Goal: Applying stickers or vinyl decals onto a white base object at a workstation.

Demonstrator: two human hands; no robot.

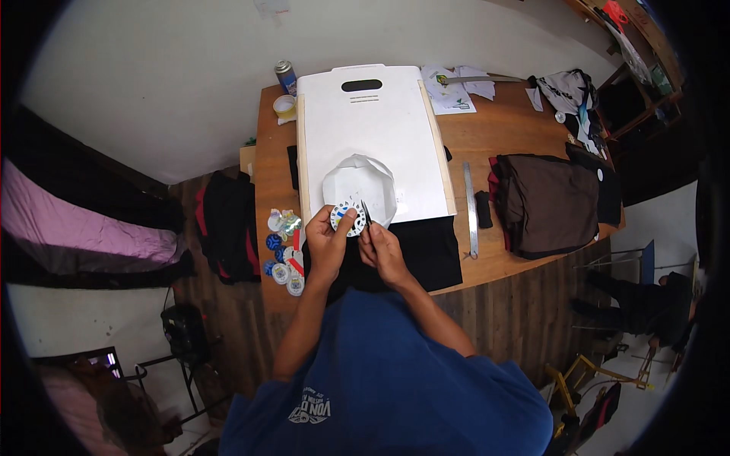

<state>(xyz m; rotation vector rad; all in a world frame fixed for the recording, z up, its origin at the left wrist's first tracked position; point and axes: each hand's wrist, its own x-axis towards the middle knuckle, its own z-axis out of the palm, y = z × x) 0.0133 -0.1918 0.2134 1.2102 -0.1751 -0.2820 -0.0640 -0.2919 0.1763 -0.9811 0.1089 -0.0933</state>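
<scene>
My left hand [328, 245] pinches a round white badge [340, 220] printed with dark lettering and coloured shapes, the thumb lying across its face. Close on its right, my right hand [386, 254] is closed around small scissors [366, 210]; their dark pointed blades stand up beside the badge's edge, and the grip is mostly hidden by my fingers. Both hands are over the near rim of a shallow white folded-paper tray [386, 182] with tiny specks in it. The tray sits on a large white board [372, 125] with an oval slot, and black cloth [426, 254] lies under its near edge.
Several round badges [280, 273], blue and white, lie left of my left hand. To the right are a metal ruler [471, 213], a small black roll [484, 210] and folded dark garments [547, 205]. A spray can [285, 76] and a tape roll [284, 105] stand far left.
</scene>
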